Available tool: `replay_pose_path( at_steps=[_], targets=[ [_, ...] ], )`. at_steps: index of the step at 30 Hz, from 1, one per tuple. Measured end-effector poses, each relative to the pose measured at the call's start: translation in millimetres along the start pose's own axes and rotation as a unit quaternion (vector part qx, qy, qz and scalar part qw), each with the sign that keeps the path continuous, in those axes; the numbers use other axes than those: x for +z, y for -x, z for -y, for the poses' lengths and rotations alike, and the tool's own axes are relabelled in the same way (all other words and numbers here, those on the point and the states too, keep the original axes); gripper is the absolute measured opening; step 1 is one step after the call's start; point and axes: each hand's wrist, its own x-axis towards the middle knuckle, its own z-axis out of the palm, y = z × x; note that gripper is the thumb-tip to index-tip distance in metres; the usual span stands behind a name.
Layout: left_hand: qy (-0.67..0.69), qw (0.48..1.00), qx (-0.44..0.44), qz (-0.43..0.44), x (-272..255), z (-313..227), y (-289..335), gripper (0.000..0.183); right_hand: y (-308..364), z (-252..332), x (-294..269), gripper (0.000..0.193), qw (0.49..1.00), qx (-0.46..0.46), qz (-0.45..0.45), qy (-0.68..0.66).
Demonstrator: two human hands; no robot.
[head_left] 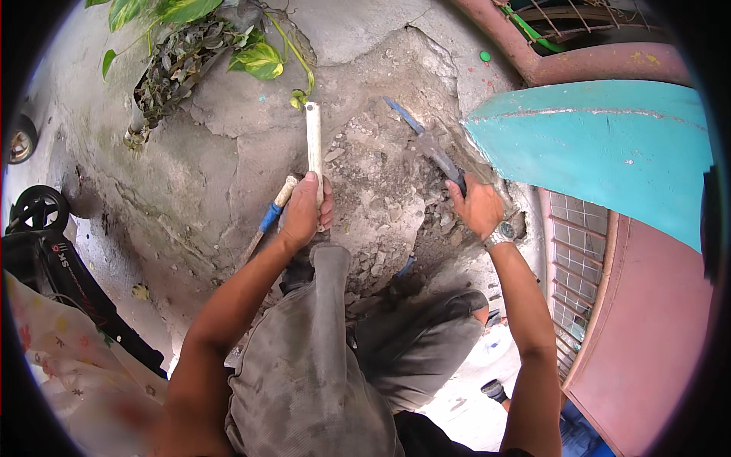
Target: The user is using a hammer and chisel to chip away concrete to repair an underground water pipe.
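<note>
My left hand is closed around a flat white stick with a small hole near its top end, which points away from me over broken ground. Reaching to the right, my right hand grips the dark handle of a hand tool; its grey middle leads to a narrow blue tip, and its exact kind is unclear. The tool lies over crumbled concrete rubble. Beside my left hand is a rod with a whitish end and a blue band, its lower part partly hidden behind my forearm.
A turquoise panel and a pink gate with wire mesh stand close on the right. A leafy plant hangs at the far left. Black wheeled equipment is at the left, near patterned cloth. My grey-trousered knees fill the front.
</note>
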Motion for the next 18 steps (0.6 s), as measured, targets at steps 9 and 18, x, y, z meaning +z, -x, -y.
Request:
replay_pose_path(
  at_steps=[9,18],
  targets=[
    [0.017,1.000,0.009,0.002,-2,-1,1,0.048,0,-2,-4,0.054,0.998,-0.038,0.043,0.005],
    [-0.093,0.996,-0.015,0.001,12,-16,2,0.046,-5,0,0,0.052,0.999,0.039,-0.022,-0.029]
  ],
)
